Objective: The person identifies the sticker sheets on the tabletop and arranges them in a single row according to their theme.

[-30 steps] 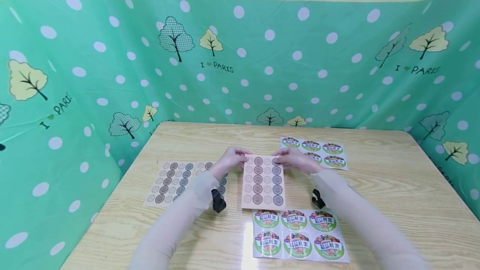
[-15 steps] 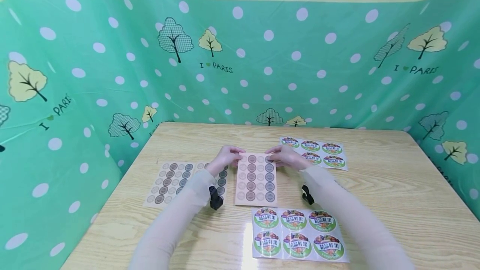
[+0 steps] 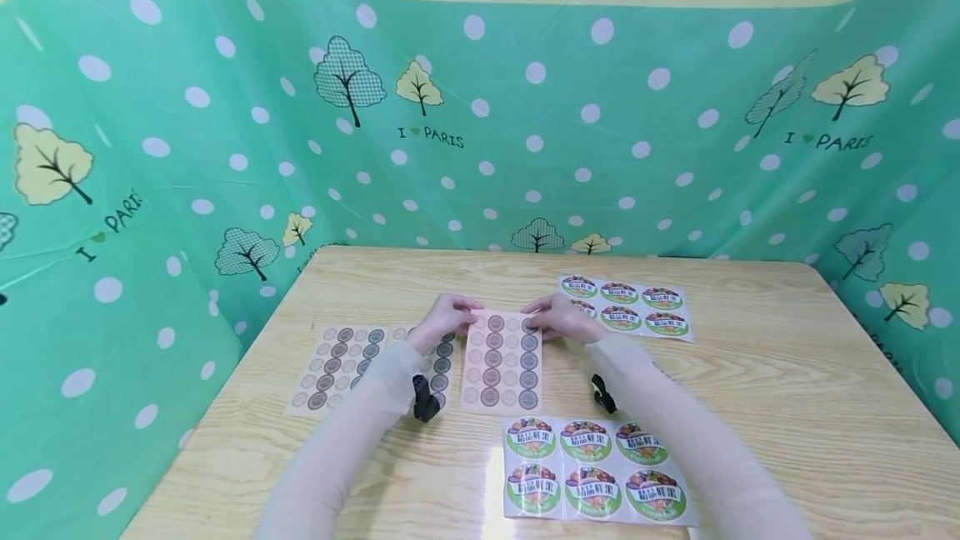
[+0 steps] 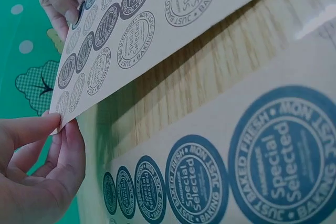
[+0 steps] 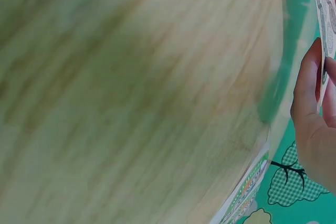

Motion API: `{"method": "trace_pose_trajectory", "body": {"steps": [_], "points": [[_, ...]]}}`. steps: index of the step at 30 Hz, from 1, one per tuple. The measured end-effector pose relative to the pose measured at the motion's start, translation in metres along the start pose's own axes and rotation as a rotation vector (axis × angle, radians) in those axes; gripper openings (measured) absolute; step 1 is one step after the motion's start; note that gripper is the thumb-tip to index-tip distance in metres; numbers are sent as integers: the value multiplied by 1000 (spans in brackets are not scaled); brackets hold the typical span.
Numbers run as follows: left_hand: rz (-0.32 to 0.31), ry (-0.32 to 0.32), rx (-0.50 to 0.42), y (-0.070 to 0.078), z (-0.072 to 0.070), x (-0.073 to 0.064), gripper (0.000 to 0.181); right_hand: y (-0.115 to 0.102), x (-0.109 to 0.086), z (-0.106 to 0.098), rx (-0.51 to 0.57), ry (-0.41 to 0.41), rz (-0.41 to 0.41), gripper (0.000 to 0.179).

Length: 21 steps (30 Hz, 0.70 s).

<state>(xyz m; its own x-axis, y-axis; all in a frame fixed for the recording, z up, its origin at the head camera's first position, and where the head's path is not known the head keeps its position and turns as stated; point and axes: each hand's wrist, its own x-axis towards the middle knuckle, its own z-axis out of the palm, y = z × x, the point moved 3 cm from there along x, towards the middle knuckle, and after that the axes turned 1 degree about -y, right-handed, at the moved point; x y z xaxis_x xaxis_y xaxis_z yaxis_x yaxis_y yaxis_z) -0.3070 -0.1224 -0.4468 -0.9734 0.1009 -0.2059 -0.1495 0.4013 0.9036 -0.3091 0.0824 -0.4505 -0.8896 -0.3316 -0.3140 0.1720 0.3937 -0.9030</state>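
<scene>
Both hands hold a beige sticker sheet [image 3: 502,365] printed with columns of round labels. At its far left corner, the left hand [image 3: 451,317] pinches it between thumb and fingers; the left wrist view shows this pinch [image 4: 42,166] up close. The right hand [image 3: 561,317] pinches the far right corner, as the right wrist view also shows. In the left wrist view, the sheet's near edge tilts above the wooden table, with a shadow beneath. Immediately to its left lie beige sheets [image 3: 330,373] with the same round labels, partly behind the left forearm.
A sheet of colourful oval fruit stickers [image 3: 592,467] lies in front of the held sheet, partly under the right forearm. Another such sheet [image 3: 643,307] lies at the back right. The wooden table [image 3: 750,357] meets a green dotted curtain [image 3: 525,107] behind and at the sides.
Both hands have shifted left with the beige sticker sheet, bringing it closer to the beige sheets on the left. More of the back fruit sticker sheet shows now.
</scene>
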Motion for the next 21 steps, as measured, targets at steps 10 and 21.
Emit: {"method": "trace_pose_trajectory", "body": {"steps": [10,21], "points": [[33,-22,51,-5,-4,-2,20,1,1,8,-46,17,-10,27],[67,-17,151,-3,-6,-7,16,-1,3,15,-128,33,-39,23]]}}
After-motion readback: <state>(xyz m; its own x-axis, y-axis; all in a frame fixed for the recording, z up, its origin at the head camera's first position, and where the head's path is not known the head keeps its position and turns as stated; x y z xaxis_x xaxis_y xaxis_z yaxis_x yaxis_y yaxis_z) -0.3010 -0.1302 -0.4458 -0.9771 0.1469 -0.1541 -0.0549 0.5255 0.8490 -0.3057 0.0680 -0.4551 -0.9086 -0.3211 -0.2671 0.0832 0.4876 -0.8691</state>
